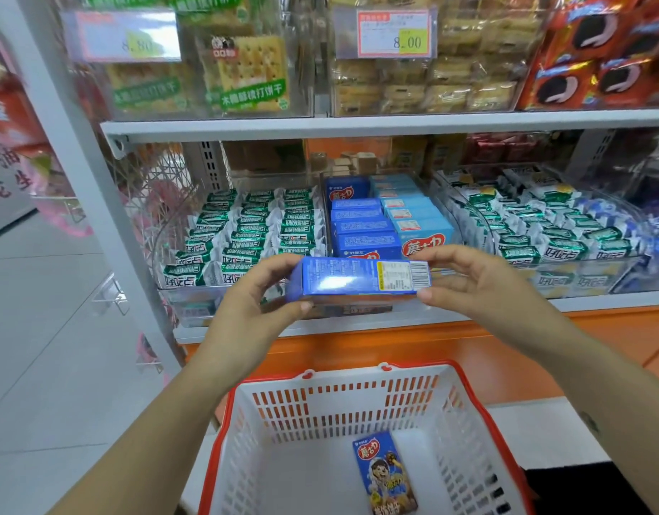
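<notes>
Shop aisle: pale tiled floor (41, 328) on the left, snack shelving straight ahead. Nearest the camera, a white basket (350, 379) with a red rim stands below the hands. One small blue box (385, 473) lies flat on its bottom, picture side up, toward the right wall.

Above the basket's far edge, both hands hold a second blue box (357, 280) level, long side across, with its printed back and barcode label facing up.
- The left hand (253, 302) grips the left end, thumb at the near edge and fingers curled over the far edge.
- The right hand (469, 276) pinches the right end by the barcode, thumb below and fingertips above.
- The held box touches nothing but the hands.

Just behind it, a clear bin on the lower shelf carries rows of matching boxes (361, 224), dark blue on the left and lighter blue on the right. Green-and-white packets (246, 228) fill the bins on either side. The upper shelf (357, 124) carries cracker packs (246, 68) and a price tag (394, 33) reading 8.00.

Step in hand, as judged: the held box is out of the bin and up for checking, not yet loaded.

Next move calls for:
- lowering the box toward the body until it is inside the basket walls
- setting it flat beside the box already there
- opening both hands only once it rests on the bottom
</notes>
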{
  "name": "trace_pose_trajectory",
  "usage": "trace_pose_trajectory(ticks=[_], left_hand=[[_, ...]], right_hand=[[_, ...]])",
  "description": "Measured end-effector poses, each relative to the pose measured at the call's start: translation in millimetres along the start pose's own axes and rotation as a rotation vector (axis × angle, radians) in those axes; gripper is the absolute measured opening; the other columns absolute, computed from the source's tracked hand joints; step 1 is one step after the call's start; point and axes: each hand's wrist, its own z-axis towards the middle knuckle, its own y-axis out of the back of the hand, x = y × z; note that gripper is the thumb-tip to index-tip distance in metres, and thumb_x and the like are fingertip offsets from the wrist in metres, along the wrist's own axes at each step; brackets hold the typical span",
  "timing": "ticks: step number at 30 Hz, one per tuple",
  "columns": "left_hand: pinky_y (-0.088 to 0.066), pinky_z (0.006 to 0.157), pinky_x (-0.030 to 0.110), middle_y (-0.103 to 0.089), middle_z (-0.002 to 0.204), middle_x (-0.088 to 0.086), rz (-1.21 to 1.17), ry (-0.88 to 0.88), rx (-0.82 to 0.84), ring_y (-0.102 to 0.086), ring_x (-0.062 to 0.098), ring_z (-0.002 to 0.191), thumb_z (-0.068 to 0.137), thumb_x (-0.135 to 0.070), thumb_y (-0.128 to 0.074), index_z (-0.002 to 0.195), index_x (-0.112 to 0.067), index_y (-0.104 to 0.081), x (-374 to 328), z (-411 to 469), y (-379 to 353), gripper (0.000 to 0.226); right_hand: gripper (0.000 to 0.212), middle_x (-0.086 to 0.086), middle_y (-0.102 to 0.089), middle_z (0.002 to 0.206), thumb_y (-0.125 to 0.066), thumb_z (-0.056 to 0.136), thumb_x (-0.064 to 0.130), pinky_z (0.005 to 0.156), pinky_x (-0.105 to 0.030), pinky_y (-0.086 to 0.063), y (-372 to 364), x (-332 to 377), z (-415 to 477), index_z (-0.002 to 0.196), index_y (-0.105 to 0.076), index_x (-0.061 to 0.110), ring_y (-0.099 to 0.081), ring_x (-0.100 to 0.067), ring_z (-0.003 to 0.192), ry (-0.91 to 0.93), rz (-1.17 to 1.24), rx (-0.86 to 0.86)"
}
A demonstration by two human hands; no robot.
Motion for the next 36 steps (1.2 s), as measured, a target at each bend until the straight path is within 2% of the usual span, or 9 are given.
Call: trace_pose_trajectory(ticks=[4, 7, 10, 13, 19, 24, 28, 31, 36], left_hand=[[-0.045, 0.094, 0.029, -0.057, 0.112, -0.028, 0.173, -0.122, 0.029, -0.056, 0.008, 0.110, 0.077, -0.017, -0.070, 0.111, -0.055, -0.058, -6, -3, -8, 0.052], [-0.039, 0.093, 0.017, -0.051, 0.115, -0.034, 0.357, -0.219, 0.044, -0.051, 0.001, 0.111, 0.078, -0.027, -0.065, 0.114, -0.067, -0.049, -10, -5, -16, 0.056], [-0.037, 0.094, 0.013, -0.048, 0.118, -0.037, 0.363, -0.216, 0.048, -0.048, -0.005, 0.111, 0.076, -0.031, -0.067, 0.111, -0.072, -0.045, -15, -8, -22, 0.057], [-0.043, 0.094, 0.017, -0.053, 0.116, -0.035, 0.284, -0.199, 0.032, -0.052, -0.006, 0.110, 0.078, -0.023, -0.075, 0.119, -0.058, -0.045, -14, -8, -23, 0.062], [-0.046, 0.101, 0.036, -0.064, 0.114, -0.021, 0.142, -0.068, 0.033, -0.058, 0.002, 0.112, 0.077, -0.029, -0.076, 0.116, -0.048, -0.056, -4, -3, -5, 0.048], [-0.046, 0.098, 0.023, -0.066, 0.113, -0.015, 0.148, -0.125, 0.035, -0.059, -0.002, 0.110, 0.079, -0.019, -0.076, 0.107, -0.038, -0.061, -2, -4, -8, 0.037], [-0.039, 0.090, 0.009, -0.058, 0.107, -0.021, 0.380, -0.350, -0.067, -0.053, -0.009, 0.104, 0.080, -0.019, -0.071, 0.102, -0.037, -0.055, -6, -5, -12, 0.034], [-0.043, 0.097, 0.030, -0.053, 0.108, -0.014, 0.640, -0.601, -0.076, -0.053, 0.004, 0.103, 0.080, -0.026, -0.060, 0.109, -0.027, -0.052, 0, -3, -14, 0.030], [-0.037, 0.106, 0.046, -0.050, 0.108, -0.006, 0.838, -0.868, -0.111, -0.057, 0.016, 0.096, 0.091, -0.025, -0.059, 0.107, -0.023, -0.052, 12, 0, -24, 0.018]], right_hand=[[0.051, 0.025, -0.053, 0.122, -0.079, 0.073, 0.021, 0.102, -0.012, -0.036, -10, 1, -3, 0.115, -0.057, 0.039, -0.048, 0.006, 0.118, 0.224, -0.449, -0.003], [0.061, 0.036, -0.044, 0.116, -0.081, 0.071, 0.027, 0.097, -0.002, -0.027, -23, 4, -5, 0.119, -0.047, 0.046, -0.041, 0.008, 0.114, 0.315, -0.530, 0.004], [0.057, 0.036, -0.046, 0.108, -0.080, 0.073, 0.026, 0.089, -0.003, -0.030, -31, 4, -4, 0.120, -0.050, 0.041, -0.042, 0.010, 0.102, 0.370, -0.594, -0.008], [0.049, 0.031, -0.055, 0.104, -0.077, 0.076, 0.015, 0.080, 0.000, -0.034, -28, 6, -3, 0.110, -0.052, 0.040, -0.050, 0.018, 0.096, 0.295, -0.453, 0.031], [0.041, 0.011, -0.068, 0.106, -0.067, 0.081, -0.003, 0.081, -0.013, -0.049, -20, 0, -1, 0.108, -0.059, 0.027, -0.064, 0.000, 0.099, 0.124, -0.065, 0.073], [0.042, 0.015, -0.070, 0.107, -0.066, 0.082, -0.003, 0.078, -0.012, -0.050, -23, 1, -2, 0.113, -0.061, 0.026, -0.064, 0.001, 0.100, 0.082, -0.035, 0.046], [0.041, 0.006, -0.071, 0.109, -0.066, 0.077, 0.020, 0.080, -0.024, -0.056, -26, 5, -4, 0.118, -0.062, 0.024, -0.068, -0.011, 0.098, -0.063, 0.182, 0.014], [0.043, -0.010, -0.071, 0.109, -0.057, 0.077, 0.030, 0.085, -0.038, -0.055, -31, 10, -6, 0.115, -0.062, 0.012, -0.068, -0.027, 0.099, -0.217, 0.535, 0.117], [0.050, -0.010, -0.067, 0.117, -0.062, 0.075, 0.023, 0.089, -0.043, -0.052, -44, 3, -7, 0.124, -0.056, 0.015, -0.066, -0.028, 0.101, -0.267, 0.628, 0.005]])
